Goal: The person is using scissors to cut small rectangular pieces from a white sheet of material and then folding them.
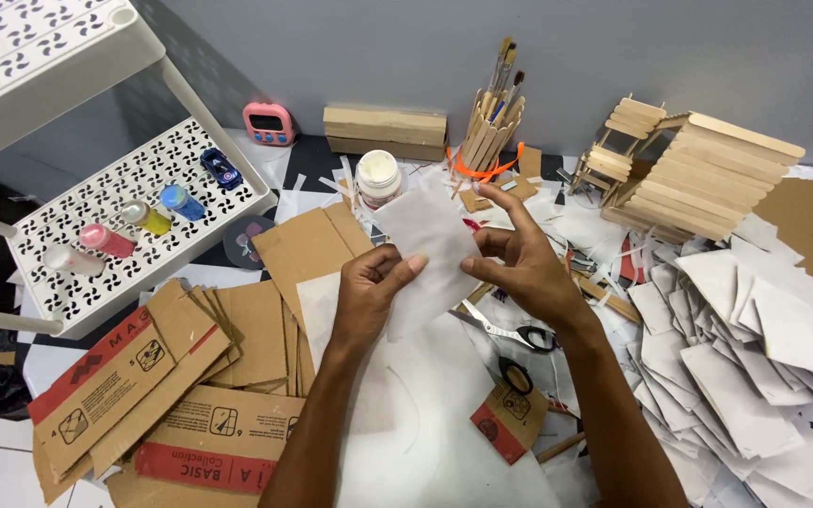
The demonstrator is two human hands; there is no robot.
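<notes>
A white paper sheet point(430, 249) was held up above the cardboard pieces point(237, 329), pinched at both side edges. Judged from this, the thin sheet could have been creased or torn by an uneven pull. The left hand point(374, 282) was seen clasping the sheet's left edge, thumb on top. The right hand point(519, 259), right of the sheet, gripped its other edge, forefinger raised; scissors point(510, 331) lay just below it.

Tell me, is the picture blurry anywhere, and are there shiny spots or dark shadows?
In the head view, the left hand and right hand holding the white paper piece look sharp; the light is soft and even, with faint shadows only; the white sheet on the table near the bottom edge is bright and washed out; the white shelf leans and bends at the corner, like lens distortion.
</notes>
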